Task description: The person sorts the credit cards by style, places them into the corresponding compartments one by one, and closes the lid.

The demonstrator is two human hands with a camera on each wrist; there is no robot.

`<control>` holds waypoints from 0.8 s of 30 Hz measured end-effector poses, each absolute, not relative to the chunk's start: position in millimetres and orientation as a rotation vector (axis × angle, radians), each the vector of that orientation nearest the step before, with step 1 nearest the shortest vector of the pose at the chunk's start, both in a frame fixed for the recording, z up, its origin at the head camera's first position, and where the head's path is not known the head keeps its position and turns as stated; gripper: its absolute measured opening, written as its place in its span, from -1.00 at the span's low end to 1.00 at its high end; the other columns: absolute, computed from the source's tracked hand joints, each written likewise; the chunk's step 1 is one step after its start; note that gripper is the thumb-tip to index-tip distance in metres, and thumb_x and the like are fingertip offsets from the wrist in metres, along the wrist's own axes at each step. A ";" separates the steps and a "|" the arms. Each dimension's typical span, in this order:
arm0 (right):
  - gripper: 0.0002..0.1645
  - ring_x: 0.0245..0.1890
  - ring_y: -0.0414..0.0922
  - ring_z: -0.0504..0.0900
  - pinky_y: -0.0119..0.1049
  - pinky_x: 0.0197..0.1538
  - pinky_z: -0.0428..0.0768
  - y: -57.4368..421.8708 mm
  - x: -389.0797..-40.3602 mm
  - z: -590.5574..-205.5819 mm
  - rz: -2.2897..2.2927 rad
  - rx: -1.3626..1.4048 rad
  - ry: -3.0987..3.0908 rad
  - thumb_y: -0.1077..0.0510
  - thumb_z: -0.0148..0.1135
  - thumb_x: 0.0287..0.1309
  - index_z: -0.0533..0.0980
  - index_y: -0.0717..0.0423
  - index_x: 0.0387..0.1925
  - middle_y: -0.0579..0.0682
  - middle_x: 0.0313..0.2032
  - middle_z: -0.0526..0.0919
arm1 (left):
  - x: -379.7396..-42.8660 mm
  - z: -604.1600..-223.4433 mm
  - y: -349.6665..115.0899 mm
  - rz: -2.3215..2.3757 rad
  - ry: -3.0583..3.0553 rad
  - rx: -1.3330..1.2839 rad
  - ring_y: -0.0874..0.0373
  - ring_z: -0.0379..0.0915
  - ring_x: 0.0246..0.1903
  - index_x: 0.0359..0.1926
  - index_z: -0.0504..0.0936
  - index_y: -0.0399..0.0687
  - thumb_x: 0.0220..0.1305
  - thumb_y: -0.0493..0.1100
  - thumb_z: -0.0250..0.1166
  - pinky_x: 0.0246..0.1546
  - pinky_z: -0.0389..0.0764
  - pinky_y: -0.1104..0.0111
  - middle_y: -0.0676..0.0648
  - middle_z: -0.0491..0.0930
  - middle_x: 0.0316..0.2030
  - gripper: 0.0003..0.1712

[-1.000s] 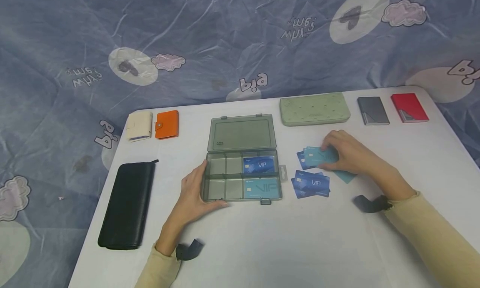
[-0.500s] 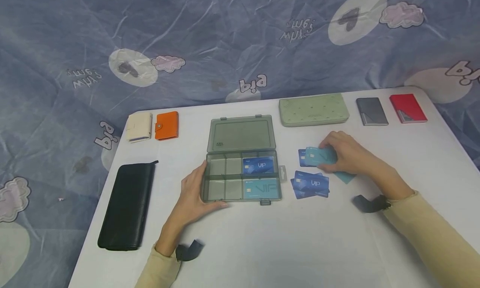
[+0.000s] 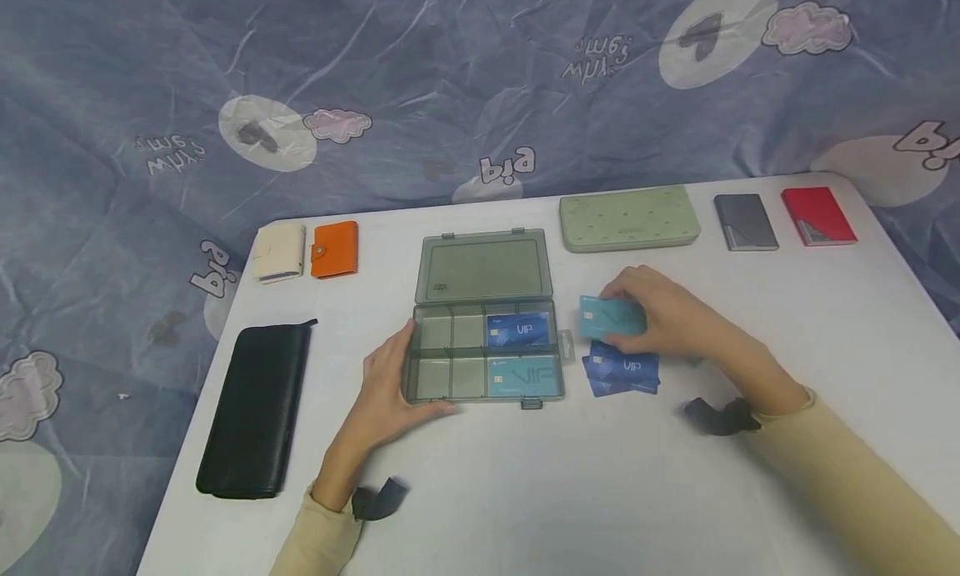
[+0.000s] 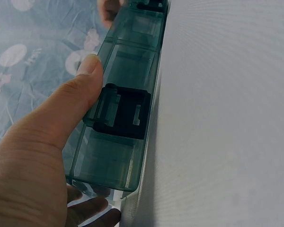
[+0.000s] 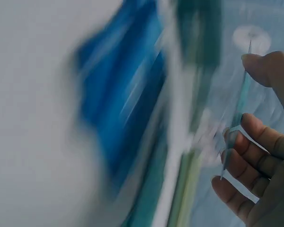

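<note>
My right hand (image 3: 667, 313) pinches a light-blue VIP card (image 3: 611, 318) by its edges, thumb on one edge and fingertips on the other. It overlaps the far end of a fanned pile of dark-blue VIP cards (image 3: 622, 369) in the head view. That pile blurs in the right wrist view. My left hand (image 3: 386, 393) grips the near left corner of an open, see-through green compartment box (image 3: 468, 351), thumb along its front wall (image 4: 116, 158). Inside, on the right, a dark-blue card (image 3: 517, 330) lies in the far row and a light-blue card (image 3: 523, 377) in the near row.
A black zip wallet (image 3: 255, 409) lies to the left, with cream (image 3: 279, 251) and orange (image 3: 334, 249) card holders behind it. Along the back right are a pale green case (image 3: 628, 217), a grey card holder (image 3: 746, 222) and a red one (image 3: 817, 215).
My right hand has moved left with the light-blue card. The dark-blue card seen beside it earlier is now out of sight. The left hand and box stay put.
</note>
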State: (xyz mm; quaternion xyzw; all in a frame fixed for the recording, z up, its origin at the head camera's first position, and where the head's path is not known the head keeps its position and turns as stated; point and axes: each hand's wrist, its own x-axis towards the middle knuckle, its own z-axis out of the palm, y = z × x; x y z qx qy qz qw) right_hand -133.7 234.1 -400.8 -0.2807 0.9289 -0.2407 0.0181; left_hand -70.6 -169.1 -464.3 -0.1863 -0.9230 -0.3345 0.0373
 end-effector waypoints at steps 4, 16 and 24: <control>-0.35 -0.13 -0.26 0.41 -0.24 -0.03 0.44 190.6 -122.0 -387.7 -0.798 -1.065 2.815 -0.12 0.49 -0.26 0.48 -0.03 -0.07 -0.23 -0.16 0.52 | -70.3 -463.7 -169.7 -1.025 -2.824 -0.569 -0.01 0.03 0.32 0.45 -0.08 -0.05 -0.37 0.40 0.47 0.20 0.01 -0.01 -0.08 0.12 0.38 0.44; -0.37 0.00 -0.17 0.43 -0.17 0.09 0.40 119.1 -105.5 -405.9 -0.694 -1.300 2.750 -0.25 0.34 -0.13 0.52 -0.02 -0.03 -0.20 -0.11 0.53 | -73.1 -466.4 -167.0 -1.019 -2.816 -0.601 -0.01 0.05 0.31 0.44 -0.06 -0.08 -0.35 0.39 0.46 0.17 0.04 -0.02 -0.11 0.14 0.36 0.42; -0.39 0.00 -0.15 0.43 -0.18 0.07 0.39 112.3 -105.7 -409.9 -0.706 -1.313 2.785 -0.24 0.35 -0.15 0.54 -0.02 -0.07 -0.19 -0.13 0.54 | -72.0 -465.5 -170.6 -1.011 -2.819 -0.589 -0.01 0.05 0.31 0.44 -0.06 -0.08 -0.34 0.40 0.46 0.18 0.04 -0.01 -0.09 0.14 0.37 0.41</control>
